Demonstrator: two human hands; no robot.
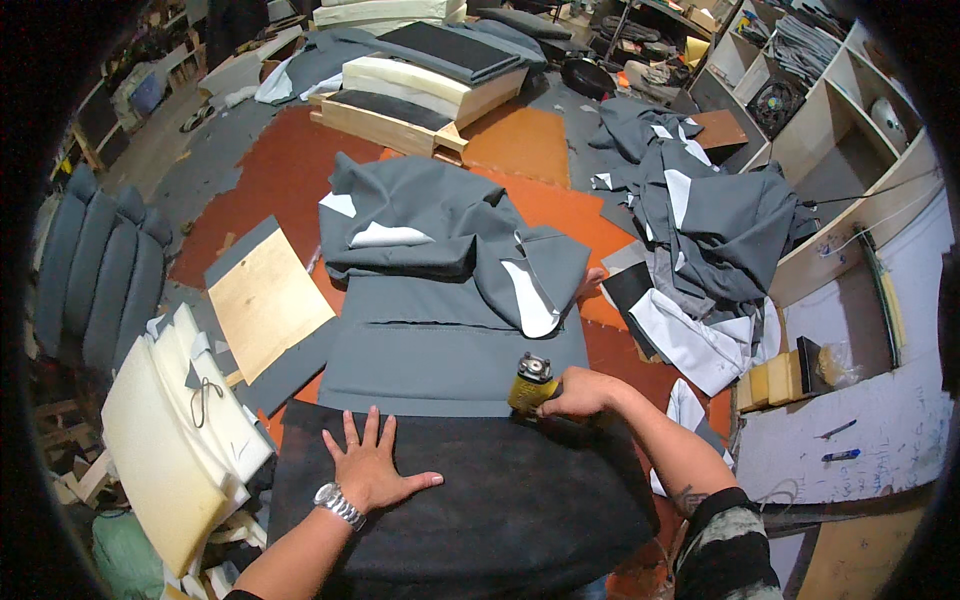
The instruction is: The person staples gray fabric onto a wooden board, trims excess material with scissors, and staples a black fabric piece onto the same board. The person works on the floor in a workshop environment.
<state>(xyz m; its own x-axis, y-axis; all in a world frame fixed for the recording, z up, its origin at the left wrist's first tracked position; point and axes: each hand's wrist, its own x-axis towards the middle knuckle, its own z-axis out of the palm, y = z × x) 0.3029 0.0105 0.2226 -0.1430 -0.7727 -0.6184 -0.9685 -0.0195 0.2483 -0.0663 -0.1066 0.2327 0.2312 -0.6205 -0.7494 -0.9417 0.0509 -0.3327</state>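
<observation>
My left hand (372, 468), with a metal watch on its wrist, lies flat on a black panel (450, 520), fingers spread. My right hand (585, 392) grips a yellow and black staple gun (533, 385). The tool stands over the panel's far edge, where it meets a grey upholstery cover (450, 375); whether its nose touches cannot be seen. Beyond the seam the cover runs flat, then bunches into folds with white backing (530, 300) showing. A few toes of a bare foot (592, 283) show beside the folds.
Foam pads (160, 430) lean at the left, near a wooden board (268, 300) and a grey ribbed cushion (100, 270). Grey covers (730, 220) are heaped at the right, beside open shelving (840, 150). Foam and framed panels (420, 90) are stacked at the far side.
</observation>
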